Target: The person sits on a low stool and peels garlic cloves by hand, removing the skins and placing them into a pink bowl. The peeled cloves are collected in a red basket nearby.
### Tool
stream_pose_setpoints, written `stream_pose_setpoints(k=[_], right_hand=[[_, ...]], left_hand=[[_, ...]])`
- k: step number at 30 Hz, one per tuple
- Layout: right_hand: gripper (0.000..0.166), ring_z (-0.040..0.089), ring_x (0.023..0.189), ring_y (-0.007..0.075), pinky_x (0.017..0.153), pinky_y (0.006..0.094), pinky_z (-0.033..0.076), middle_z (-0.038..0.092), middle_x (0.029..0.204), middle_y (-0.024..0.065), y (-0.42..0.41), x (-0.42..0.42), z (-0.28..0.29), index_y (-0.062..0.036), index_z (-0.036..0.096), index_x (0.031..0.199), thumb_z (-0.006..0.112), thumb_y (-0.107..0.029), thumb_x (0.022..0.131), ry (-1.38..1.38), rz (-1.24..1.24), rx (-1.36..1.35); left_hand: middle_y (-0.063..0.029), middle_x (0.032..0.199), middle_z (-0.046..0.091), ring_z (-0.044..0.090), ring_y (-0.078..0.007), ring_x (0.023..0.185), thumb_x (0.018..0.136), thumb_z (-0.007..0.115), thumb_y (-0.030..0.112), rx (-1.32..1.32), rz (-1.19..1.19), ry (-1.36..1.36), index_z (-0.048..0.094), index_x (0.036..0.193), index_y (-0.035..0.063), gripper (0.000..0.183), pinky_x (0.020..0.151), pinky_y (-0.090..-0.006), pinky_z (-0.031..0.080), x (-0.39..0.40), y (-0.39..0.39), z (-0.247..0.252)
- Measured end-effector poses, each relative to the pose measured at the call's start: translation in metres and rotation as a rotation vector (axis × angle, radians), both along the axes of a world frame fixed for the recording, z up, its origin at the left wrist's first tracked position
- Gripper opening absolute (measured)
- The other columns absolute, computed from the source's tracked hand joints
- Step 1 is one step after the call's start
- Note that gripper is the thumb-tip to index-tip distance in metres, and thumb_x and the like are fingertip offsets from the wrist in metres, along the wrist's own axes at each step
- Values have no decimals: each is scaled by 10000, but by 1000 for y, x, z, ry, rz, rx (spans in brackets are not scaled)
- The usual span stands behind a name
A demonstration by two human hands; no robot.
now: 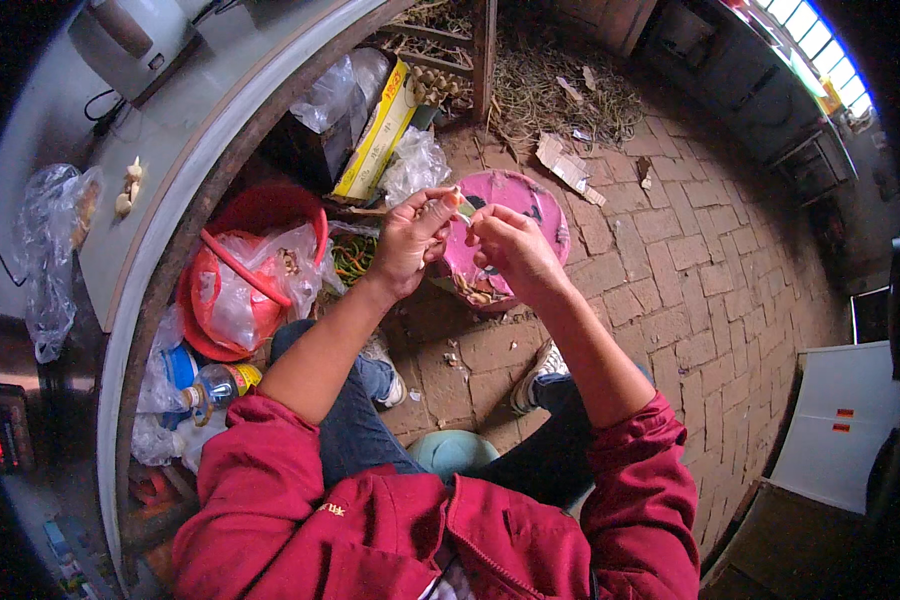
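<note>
My left hand (pixel 411 244) pinches a small pale green and white vegetable piece (pixel 466 205), perhaps garlic or scallion, between thumb and forefinger. Its other fingers are curled, and something whitish shows below them. At the lower end of the same piece, the fingertips of my right hand (pixel 516 241) are closed on a white bit. Both hands are raised above a round pink tub or stool (pixel 521 196) with dark markings. Dry peelings (pixel 478 291) lie along its near rim.
At left, a red bucket (pixel 311 217) holds plastic bags below a counter (pixel 187 112) bearing pale peeled cloves (pixel 129 187). Nearby are a clear bottle (pixel 214 384), a yellow-sided carton (pixel 375 131) and green and red peppers (pixel 354 255). Cardboard (pixel 568 166) and dried stalks (pixel 562 94) litter the brick floor (pixel 690 262).
</note>
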State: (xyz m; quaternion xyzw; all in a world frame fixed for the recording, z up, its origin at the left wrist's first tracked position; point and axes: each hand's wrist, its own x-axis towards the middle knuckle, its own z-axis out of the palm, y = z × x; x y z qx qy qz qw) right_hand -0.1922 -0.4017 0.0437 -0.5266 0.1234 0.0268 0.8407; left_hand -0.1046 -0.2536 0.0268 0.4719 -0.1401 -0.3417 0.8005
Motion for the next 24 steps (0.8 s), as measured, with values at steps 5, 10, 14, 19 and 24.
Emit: stream_pose_setpoints(k=[5,10,14,19,24], right_hand=[[204,527,568,85,504,215,427,610,786,27,3,1,18,-3,613,921,568,-201,901,-10,-89,-319],[235,568,631,74,530,214,460,659,856,47,-3,9,-1,29,632,991,599,-184,896,-190,-230,-370],[193,579,629,72,511,209,460,668,833,48,1,10,-1,22,654,964,618,-148,880,-217,-280,-402],[151,574,563,73,472,209,454,665,753,47,-7,10,-2,26,664,925,607,-104,870,-253,-302,-597],[130,573,555,72,476,215,462,655,726,36,-6,8,6,25,660,922,601,-75,861,-196,-271,-628]], left_hand=[[41,766,541,400,9,534,927,559,217,2,-35,14,608,1063,45,224,403,-130,301,6,6,7],[49,742,558,418,10,550,934,547,210,109,-78,-157,617,1074,31,238,448,-130,314,3,3,6],[21,839,623,518,-15,693,920,568,154,248,72,-527,630,1071,9,218,602,-159,418,7,-8,-4],[-8,904,657,576,-45,817,895,584,83,232,67,-718,637,1061,-4,194,706,-195,476,2,-16,-3],[-17,898,662,586,-50,819,886,593,67,247,81,-683,637,1042,-11,180,701,-200,483,1,-15,-1]])
